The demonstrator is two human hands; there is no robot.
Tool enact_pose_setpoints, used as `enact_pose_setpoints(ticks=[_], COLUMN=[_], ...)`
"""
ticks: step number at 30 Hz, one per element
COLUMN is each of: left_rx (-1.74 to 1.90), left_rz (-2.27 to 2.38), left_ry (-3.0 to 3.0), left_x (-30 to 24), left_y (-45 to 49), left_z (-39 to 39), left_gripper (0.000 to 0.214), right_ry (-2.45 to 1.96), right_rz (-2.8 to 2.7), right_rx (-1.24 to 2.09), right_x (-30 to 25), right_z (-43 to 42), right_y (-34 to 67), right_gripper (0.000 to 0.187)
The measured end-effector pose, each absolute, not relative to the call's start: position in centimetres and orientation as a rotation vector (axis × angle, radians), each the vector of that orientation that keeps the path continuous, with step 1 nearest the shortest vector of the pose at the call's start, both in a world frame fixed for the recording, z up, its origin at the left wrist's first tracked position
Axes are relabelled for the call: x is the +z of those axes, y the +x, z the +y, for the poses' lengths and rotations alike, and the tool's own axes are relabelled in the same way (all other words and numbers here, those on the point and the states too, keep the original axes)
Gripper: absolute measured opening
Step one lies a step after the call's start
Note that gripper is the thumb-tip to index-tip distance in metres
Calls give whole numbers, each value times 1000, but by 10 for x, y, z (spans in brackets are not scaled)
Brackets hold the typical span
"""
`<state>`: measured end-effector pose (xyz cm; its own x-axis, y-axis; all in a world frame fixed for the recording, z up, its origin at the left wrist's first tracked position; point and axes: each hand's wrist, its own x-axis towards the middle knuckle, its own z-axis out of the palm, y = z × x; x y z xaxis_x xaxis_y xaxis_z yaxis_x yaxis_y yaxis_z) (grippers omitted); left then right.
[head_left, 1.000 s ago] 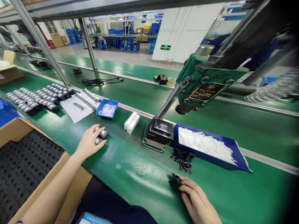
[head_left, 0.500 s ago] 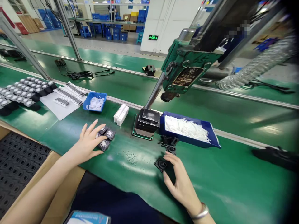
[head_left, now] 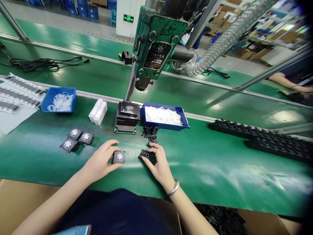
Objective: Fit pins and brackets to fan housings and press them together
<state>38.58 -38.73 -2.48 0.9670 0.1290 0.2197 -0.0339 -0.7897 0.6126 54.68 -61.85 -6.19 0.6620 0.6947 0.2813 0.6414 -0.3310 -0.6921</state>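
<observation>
My left hand (head_left: 101, 161) pinches a small square black part with a white impeller (head_left: 119, 156) on the green bench mat. My right hand (head_left: 157, 163) is closed on a black housing piece (head_left: 144, 154) right beside it. Three more impeller parts (head_left: 76, 138) lie to the left of my left hand. A small heap of black housings (head_left: 151, 132) sits just beyond my right hand, in front of the press base (head_left: 127, 118).
A green hand press (head_left: 154, 42) stands over the base. A blue tray of white strips (head_left: 164, 116), a white block (head_left: 98, 112) and a blue bin of white rings (head_left: 59, 99) line the back. Black trays (head_left: 264, 138) lie at right. Another person's arm (head_left: 286, 81) shows far right.
The view has swung right. My left hand left the group of impeller parts and brought one to the middle; my right hand drew a black housing in beside it.
</observation>
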Motion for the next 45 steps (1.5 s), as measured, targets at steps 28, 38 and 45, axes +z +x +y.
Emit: enact_pose_setpoints(ticks=[28, 38, 45], left_rx=[297, 227, 503], left_rz=[184, 113, -3], left_ry=[1996, 2114, 2173], left_x=[-53, -44, 3], left_y=[411, 414, 426], left_z=[-410, -404, -390], left_gripper=[54, 54, 38], right_ry=[-1691, -1716, -1723], right_rz=[-1429, -1326, -1438], right_rx=[261, 366, 199], right_x=[-6, -21, 23], right_z=[-562, -563, -566], right_y=[547, 540, 574], right_gripper=[14, 12, 40])
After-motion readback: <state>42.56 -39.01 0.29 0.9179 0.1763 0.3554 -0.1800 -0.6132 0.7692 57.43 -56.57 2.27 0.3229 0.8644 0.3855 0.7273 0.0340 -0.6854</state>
